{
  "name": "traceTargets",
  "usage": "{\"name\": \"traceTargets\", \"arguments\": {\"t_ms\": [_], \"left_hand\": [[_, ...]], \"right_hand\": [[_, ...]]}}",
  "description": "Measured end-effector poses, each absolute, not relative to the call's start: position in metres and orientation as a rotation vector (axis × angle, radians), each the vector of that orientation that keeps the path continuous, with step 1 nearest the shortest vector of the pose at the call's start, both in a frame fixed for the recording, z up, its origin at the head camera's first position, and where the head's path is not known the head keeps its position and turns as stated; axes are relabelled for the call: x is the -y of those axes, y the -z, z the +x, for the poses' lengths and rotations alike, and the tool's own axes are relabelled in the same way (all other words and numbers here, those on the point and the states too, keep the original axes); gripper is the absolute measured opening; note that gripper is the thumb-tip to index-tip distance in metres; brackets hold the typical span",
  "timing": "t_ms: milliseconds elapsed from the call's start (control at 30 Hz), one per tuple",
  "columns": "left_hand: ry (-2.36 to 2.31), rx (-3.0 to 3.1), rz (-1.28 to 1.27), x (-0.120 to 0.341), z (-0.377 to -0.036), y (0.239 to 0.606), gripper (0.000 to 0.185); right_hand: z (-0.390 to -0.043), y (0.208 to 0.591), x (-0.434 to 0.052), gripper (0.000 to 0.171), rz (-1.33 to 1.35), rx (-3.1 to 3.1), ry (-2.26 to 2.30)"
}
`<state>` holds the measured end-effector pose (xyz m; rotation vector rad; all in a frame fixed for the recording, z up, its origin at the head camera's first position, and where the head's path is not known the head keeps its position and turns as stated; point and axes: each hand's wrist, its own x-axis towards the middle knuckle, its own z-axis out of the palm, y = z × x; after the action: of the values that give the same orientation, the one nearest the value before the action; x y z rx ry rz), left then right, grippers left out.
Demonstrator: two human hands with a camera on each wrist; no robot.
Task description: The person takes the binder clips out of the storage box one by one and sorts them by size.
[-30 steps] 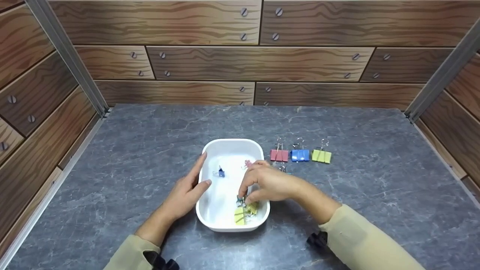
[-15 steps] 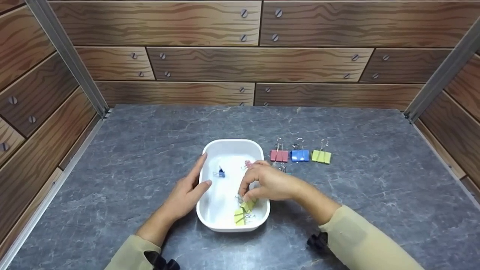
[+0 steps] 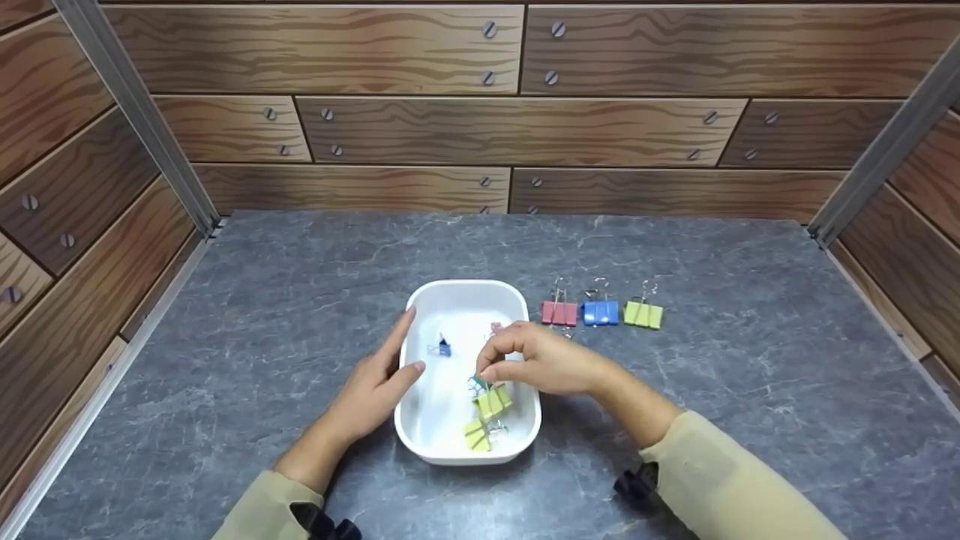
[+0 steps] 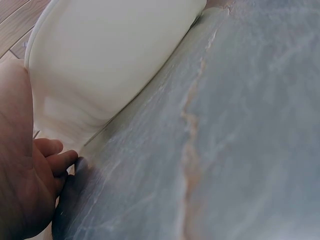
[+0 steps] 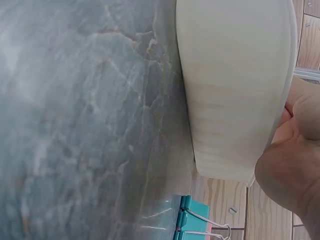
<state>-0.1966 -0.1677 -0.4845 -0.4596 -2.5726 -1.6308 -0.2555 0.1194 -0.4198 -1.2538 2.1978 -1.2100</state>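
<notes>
Over the white tray (image 3: 420, 435), the right hand (image 3: 544, 365) pinches the wire handle of a yellow clip (image 3: 493, 403), which hangs just above the tray floor. The left hand (image 3: 373, 388) rests with straight fingers against the tray's left wall. A second yellow clip (image 3: 477, 435) lies in the near part of the tray.

Pink clip (image 3: 559, 313), blue clip (image 3: 601, 312), green clip (image 3: 643, 313), grey tabletop (image 3: 750, 360)

The left hand (image 3: 373, 386) lies flat, fingers straight and thumb spread. The right hand (image 3: 541, 365) hovers with wrist raised, its fingertips (image 3: 486, 369) pinched together pointing down. Both forearms wear beige sleeves.
</notes>
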Motion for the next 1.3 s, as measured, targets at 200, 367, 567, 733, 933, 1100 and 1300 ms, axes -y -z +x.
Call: {"name": "traceTargets", "arguments": {"t_ms": [200,367,567,733,933,1100,1300], "left_hand": [[1.626,2.569,-0.447,0.168,-0.195,0.485,0.072],[1.604,2.579,-0.445,0.168,-0.196,0.485,0.072],[1.599,2.595,-0.435,0.167,-0.197,0.485,0.072],[1.610,2.598,-0.431,0.167,-0.197,0.485,0.072],[1.605,2.592,-0.436,0.167,-0.197,0.487,0.073],[1.601,2.591,-0.447,0.167,-0.197,0.486,0.073],[1.596,2.601,-0.423,0.167,-0.197,0.485,0.073]], "right_hand": [[-0.256,0.417,-0.118,0.012,-1.228,-2.150,1.230],[-0.255,0.415,-0.119,0.012,-1.216,-2.146,1.231],[-0.255,0.417,-0.120,0.012,-1.208,-2.135,1.261],[-0.255,0.416,-0.122,0.017,-1.088,-2.143,1.304],[-0.255,0.410,-0.125,0.022,-1.006,-2.137,1.388],[-0.256,0.402,-0.132,0.017,-0.977,-2.135,1.506],[-0.258,0.392,-0.145,0.019,-0.964,-2.131,1.611]]}}
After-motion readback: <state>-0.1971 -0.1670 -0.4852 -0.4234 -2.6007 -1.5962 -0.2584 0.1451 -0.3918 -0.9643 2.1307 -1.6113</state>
